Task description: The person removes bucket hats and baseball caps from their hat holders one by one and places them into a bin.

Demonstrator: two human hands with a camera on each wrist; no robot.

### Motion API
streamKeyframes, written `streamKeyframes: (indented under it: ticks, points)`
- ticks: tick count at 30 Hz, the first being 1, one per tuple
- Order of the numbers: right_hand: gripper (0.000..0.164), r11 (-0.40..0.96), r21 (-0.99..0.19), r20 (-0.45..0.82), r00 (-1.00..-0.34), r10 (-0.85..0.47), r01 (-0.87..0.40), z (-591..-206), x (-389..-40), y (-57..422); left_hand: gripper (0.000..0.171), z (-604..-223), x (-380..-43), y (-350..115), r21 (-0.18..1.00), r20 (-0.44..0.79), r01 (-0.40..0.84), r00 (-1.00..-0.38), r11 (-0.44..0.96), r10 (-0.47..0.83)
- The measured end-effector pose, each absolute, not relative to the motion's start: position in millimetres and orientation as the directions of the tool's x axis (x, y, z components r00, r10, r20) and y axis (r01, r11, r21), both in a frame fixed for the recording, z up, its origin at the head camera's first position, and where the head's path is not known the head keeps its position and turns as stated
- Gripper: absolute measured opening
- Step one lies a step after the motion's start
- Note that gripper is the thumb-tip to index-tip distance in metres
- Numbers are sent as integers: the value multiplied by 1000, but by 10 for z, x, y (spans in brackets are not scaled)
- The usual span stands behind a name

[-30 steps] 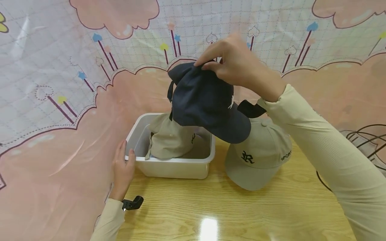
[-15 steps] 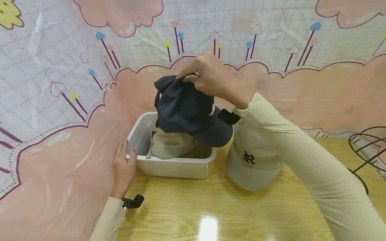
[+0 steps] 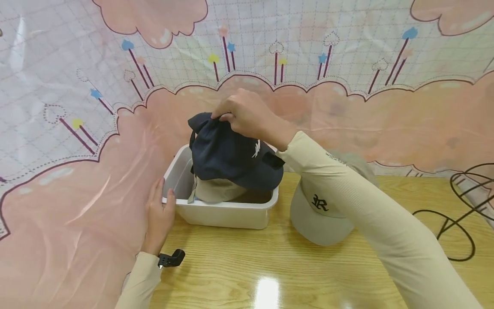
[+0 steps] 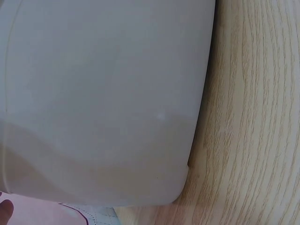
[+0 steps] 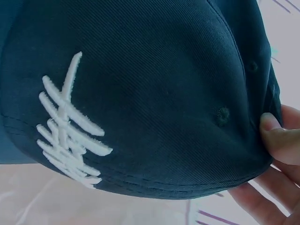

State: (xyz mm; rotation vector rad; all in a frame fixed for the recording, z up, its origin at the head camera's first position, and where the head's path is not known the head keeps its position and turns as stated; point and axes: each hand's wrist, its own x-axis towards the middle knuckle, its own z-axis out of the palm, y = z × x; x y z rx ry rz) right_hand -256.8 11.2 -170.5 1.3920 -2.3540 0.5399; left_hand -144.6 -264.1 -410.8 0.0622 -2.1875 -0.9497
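My right hand (image 3: 247, 116) pinches the crown of a navy baseball cap (image 3: 221, 154) with white embroidery, holding it over a white plastic bin (image 3: 224, 219). In the right wrist view, the thumb (image 5: 281, 143) presses the cap's fabric with fingers behind it. A beige cap (image 3: 216, 191) sits inside the bin, mostly hidden by the navy one. My left hand (image 3: 159, 216) holds the bin's front left corner, thumb over the rim and fingers along the outer side. The bin's wall (image 4: 103, 93) fills most of the left wrist view.
Right of the bin, another beige cap (image 3: 322, 221) with a black emblem rests on the wooden table (image 3: 231, 266), partly covered by my right sleeve. A black wire rack (image 3: 463, 210) stands at the right. A patterned cloth (image 3: 328, 111) hangs behind and to the left.
My right hand has carried the navy cap left and down, from above the bin's right side to low over the bin. The left hand has stayed at the corner.
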Motion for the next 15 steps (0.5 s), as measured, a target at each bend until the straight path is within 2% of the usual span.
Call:
streamKeyframes:
  ticks: [15]
  points:
    - [30,415,-68,494,-392,-776,-907,-2119,-2584,-145,50,-4116,-1403,-2622,691,551,205,-771,694,-321]
